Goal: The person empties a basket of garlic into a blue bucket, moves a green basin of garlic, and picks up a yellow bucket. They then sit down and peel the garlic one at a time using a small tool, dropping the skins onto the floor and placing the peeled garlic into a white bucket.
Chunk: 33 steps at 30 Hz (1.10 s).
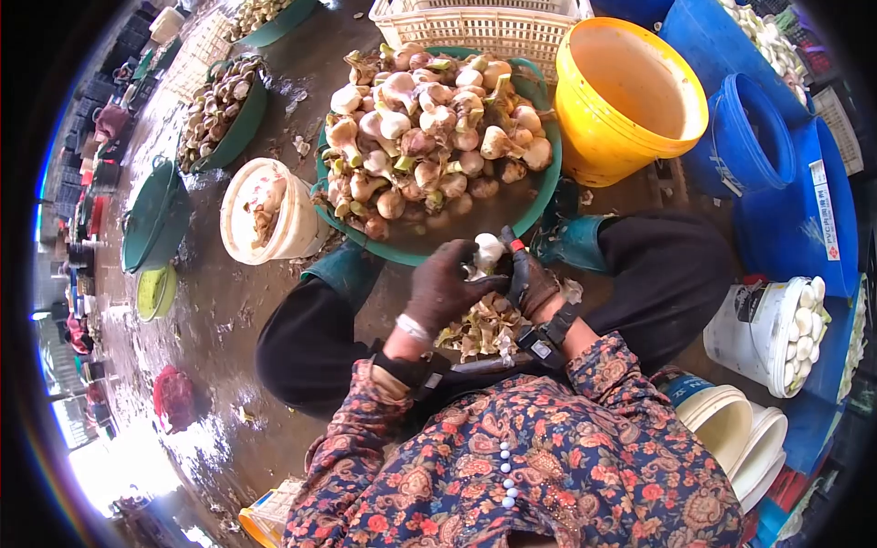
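My left hand (pixel 443 285), in a dark glove, grips a peeled white garlic bulb (pixel 489 250) just in front of the green tub. My gloved right hand (pixel 533 285) is closed close beside the bulb, with a red band at one fingertip; what lies inside its fingers is hidden. Beneath both hands a heap of dry garlic skins (pixel 484 327) lies between my legs. Ahead, the wide green tub (pixel 551 187) is piled with unpeeled garlic bulbs (pixel 429 128), brownish and muddy, with short stems.
A yellow bucket (pixel 585 100) stands right of the tub, a white bucket of scraps (pixel 239 215) left. Blue containers (pixel 786 210) and a white bucket of peeled garlic (pixel 744 333) line my right side. A cream crate (pixel 484 32) sits behind the tub; other tubs stand left on the wet floor.
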Motion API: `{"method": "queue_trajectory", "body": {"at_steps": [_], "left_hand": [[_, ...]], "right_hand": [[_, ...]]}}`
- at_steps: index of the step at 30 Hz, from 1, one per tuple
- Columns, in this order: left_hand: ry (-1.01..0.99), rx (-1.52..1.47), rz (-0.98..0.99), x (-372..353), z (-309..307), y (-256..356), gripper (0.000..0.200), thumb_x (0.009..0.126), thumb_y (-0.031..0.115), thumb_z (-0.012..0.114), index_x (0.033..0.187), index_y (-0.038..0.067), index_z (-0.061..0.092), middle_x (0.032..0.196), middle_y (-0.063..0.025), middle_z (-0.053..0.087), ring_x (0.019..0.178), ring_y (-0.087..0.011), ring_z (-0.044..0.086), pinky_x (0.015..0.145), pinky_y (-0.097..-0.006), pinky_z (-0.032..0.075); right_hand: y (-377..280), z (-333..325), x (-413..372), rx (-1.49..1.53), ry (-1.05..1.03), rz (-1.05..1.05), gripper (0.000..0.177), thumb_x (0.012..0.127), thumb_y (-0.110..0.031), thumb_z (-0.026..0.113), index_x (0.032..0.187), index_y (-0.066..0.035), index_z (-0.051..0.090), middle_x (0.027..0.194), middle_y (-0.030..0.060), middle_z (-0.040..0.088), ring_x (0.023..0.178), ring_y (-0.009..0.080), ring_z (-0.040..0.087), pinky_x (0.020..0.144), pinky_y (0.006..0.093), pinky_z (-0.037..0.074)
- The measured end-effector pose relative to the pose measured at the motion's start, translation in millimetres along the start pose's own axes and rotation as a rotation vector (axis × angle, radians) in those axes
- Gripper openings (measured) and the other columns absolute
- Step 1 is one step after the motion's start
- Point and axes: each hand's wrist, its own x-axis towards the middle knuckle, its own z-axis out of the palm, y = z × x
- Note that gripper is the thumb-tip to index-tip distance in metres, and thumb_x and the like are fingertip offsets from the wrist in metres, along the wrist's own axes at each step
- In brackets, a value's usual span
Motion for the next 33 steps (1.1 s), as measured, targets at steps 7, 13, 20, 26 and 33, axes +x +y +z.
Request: {"method": "queue_trajectory", "body": {"at_steps": [7, 13, 20, 26, 33], "left_hand": [[-0.290, -0.853, -0.357, -13, -15, -15, 0.016, 0.077, 0.012, 0.070, 0.083, 0.002, 0.060, 0.075, 0.0003, 0.059, 0.065, -0.0089, 0.055, 0.059, -0.0237, 0.044], [-0.651, -0.397, -0.115, -8, -54, -52, 0.038, 0.077, 0.020, 0.070, 0.107, -0.002, 0.059, 0.090, -0.0077, 0.065, 0.081, -0.0167, 0.060, 0.072, -0.0308, 0.048], [0.123, 0.534, -0.710, 89, -33, -138, 0.046, 0.069, 0.045, 0.065, 0.098, 0.010, 0.058, 0.097, -0.0179, 0.063, 0.093, -0.0353, 0.060, 0.078, -0.0442, 0.048], [0.103, 0.557, -0.661, 92, -32, -141, 0.042, 0.070, 0.037, 0.065, 0.103, 0.010, 0.059, 0.093, -0.0178, 0.064, 0.089, -0.0351, 0.062, 0.077, -0.0439, 0.049], [-0.001, -0.950, -0.395, 35, -74, -72, 0.044, 0.075, 0.011, 0.069, 0.115, 0.001, 0.055, 0.086, 0.0007, 0.063, 0.064, -0.0034, 0.052, 0.054, -0.0175, 0.039]], "right_hand": [[2, 3, 2, 0.310, -0.138, 0.024, 0.031, 0.085, -0.038, 0.057, 0.096, -0.008, 0.060, 0.087, 0.0048, 0.065, 0.076, 0.0180, 0.063, 0.063, 0.0305, 0.052], [2, -19, 17, 0.234, 0.034, 0.069, 0.031, 0.086, -0.041, 0.057, 0.089, -0.011, 0.064, 0.063, -0.0025, 0.059, 0.051, 0.0114, 0.052, 0.044, 0.0227, 0.040], [2, 20, -27, 0.203, -0.009, 0.228, 0.031, 0.090, -0.038, 0.050, 0.092, -0.010, 0.060, 0.063, -0.0042, 0.052, 0.051, 0.0094, 0.047, 0.044, 0.0211, 0.038], [18, -21, 9, -0.027, -0.046, 0.148, 0.039, 0.087, -0.041, 0.055, 0.104, -0.007, 0.060, 0.079, 0.0017, 0.060, 0.063, 0.0136, 0.056, 0.053, 0.0262, 0.047], [-138, 89, -17, 0.342, -0.468, -0.323, 0.052, 0.090, -0.050, 0.042, 0.107, -0.003, 0.057, 0.096, 0.0056, 0.063, 0.083, 0.0131, 0.060, 0.073, 0.0298, 0.050]]}}
